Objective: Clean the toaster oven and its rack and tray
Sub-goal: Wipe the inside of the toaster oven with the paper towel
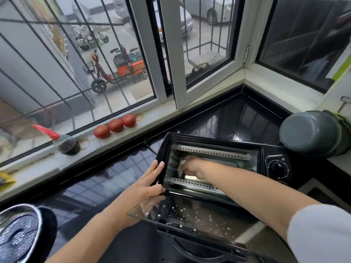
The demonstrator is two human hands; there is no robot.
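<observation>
Toaster oven point(218, 149): black, sitting on the dark glossy bench point(106, 173) toward 5 o'clock of the view, its opening facing the person.

Oven door point(190, 215): glass, lying folded down at 6 o'clock of the oven body, carrying scattered white specks.

Control knob point(277, 166): sitting on the panel at 3 o'clock of the opening.

Right hand point(191, 167): reaching inside the cavity, fingers curling round a pale cloth point(181, 165) and pressing it toward the left inner wall, between two perforated metal strips.

Left hand point(150, 182): lying flat, fingers straight, pressing against the oven's outer left side, gripping nothing.

Three tomatoes point(115, 125): sitting in a row on the windowsill at 10 o'clock of the oven.

Dark bottle with red spout point(65, 142): standing on the sill at 9 o'clock of the tomatoes.

Grey pot point(311, 132): lying on its side at 2 o'clock of the oven.

Metal lid point(19, 232): showing at 7 o'clock of the view.
</observation>
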